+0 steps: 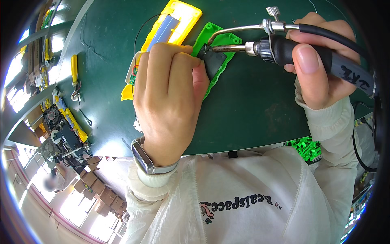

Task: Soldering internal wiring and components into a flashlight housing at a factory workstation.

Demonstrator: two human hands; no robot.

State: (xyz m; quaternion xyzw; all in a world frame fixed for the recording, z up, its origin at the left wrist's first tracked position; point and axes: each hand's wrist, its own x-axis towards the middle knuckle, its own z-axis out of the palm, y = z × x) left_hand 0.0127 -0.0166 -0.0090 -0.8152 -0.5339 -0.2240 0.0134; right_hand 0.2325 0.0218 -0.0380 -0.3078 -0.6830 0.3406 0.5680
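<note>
My right hand (321, 61) grips a soldering iron (280, 49) that has a thin bent metal feed tube (239, 29) clamped along it. Iron tip and tube end meet at a small dark spot on a black piece (214, 62) inside a green plastic shell (235, 39). Fingers curled, my left hand (170, 81) presses at the shell's left side, beside the tip; what its fingertips pinch is hidden. Behind it lies a yellow plastic shell (185, 16) holding a blue cylindrical battery (163, 32). A black wire (135, 40) loops from the battery down past my left hand.
On the dark green table (252, 105), yellow-handled pliers (74, 73) lie at the left. Further left are a small black fan (52, 116) and a yellow-and-blue assembly (71, 118). Bright green parts (304, 148) fill a container below the table's near edge.
</note>
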